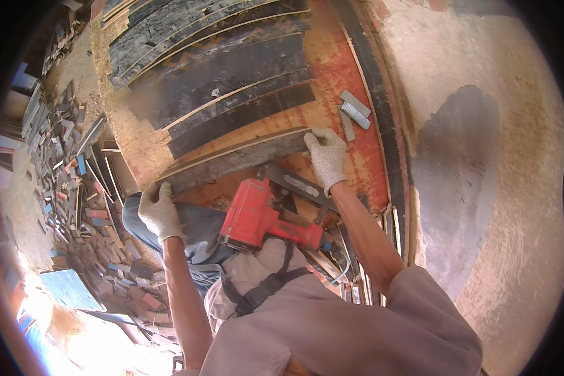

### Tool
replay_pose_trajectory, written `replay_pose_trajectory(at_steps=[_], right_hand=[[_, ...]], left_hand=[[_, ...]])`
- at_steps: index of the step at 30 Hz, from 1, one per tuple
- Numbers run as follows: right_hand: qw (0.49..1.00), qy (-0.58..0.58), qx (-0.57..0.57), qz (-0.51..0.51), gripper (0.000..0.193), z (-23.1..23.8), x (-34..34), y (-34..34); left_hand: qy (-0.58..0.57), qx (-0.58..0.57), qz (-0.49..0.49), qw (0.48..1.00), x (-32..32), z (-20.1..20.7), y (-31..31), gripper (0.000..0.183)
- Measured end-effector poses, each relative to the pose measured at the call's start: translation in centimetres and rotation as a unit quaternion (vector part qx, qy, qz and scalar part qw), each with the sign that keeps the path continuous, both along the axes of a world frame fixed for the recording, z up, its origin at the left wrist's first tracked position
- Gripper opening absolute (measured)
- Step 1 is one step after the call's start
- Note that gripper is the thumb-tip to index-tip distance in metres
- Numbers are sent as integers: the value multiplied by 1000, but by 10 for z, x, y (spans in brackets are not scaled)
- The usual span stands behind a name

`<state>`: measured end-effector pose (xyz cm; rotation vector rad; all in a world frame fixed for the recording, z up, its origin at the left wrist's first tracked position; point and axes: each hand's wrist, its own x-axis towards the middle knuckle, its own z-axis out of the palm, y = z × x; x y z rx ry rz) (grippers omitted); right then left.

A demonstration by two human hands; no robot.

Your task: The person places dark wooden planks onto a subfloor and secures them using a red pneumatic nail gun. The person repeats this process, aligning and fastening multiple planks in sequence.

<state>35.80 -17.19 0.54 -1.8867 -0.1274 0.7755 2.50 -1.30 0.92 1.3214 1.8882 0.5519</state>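
While both hands are working at opposite ends of 1 long dark strip [238,161], the head view is showing it lying crosswise over the near part of the orange-red board [332,62]. Its left end is sitting by the board's left edge; its right end is stopping short of the right edge. The gloved left hand [158,213] is pinching the left end, thumb showing and fingers partly hidden; the gloved right hand [326,156] is pinching the right end, fingers bunched around it. Holding both tips is probably keeping so long a piece level and straight. Whether its underside is touching the board, I cannot tell.

Toward the far edge, dark strips [238,66] are lying in rows running roughly the same way, which is perhaps why this one is being held crosswise. A bare band is separating it from the nearest row.

Below the strip, a red nail gun [247,213] is resting across the person's lap, likely parked there so both hands are staying free yet near it. Near the board's right edge, 3 grey fastener clips [356,115] are lying together, seemingly for easy reach by the right hand. Beyond the left edge, wood offcuts [100,219] are heaping up on the ground.
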Motion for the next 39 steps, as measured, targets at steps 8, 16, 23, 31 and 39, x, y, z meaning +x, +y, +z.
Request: replay_pose_trajectory(at_steps=[8, 16, 23, 31, 39], right_hand=[[998, -12, -55, 5, 20, 7, 1, 7], [999, -12, -33, 5, 15, 6, 2, 6], [999, -5, -38, -6, 18, 6, 0, 7], [1000, 2, -20, -1, 19, 6, -1, 7], [990, -95, -73, 78, 35, 10, 1, -8]], left_hand=[[80, 239, -342, 905, 92, 15, -14, 30], [53, 168, -484, 857, 105, 13, -5, 51], [53, 163, -516, 839, 100, 5, -2, 60], [11, 145, -469, 871, 110, 5, 0, 37], [-2, 135, -409, 903, 123, 10, -3, 15]])
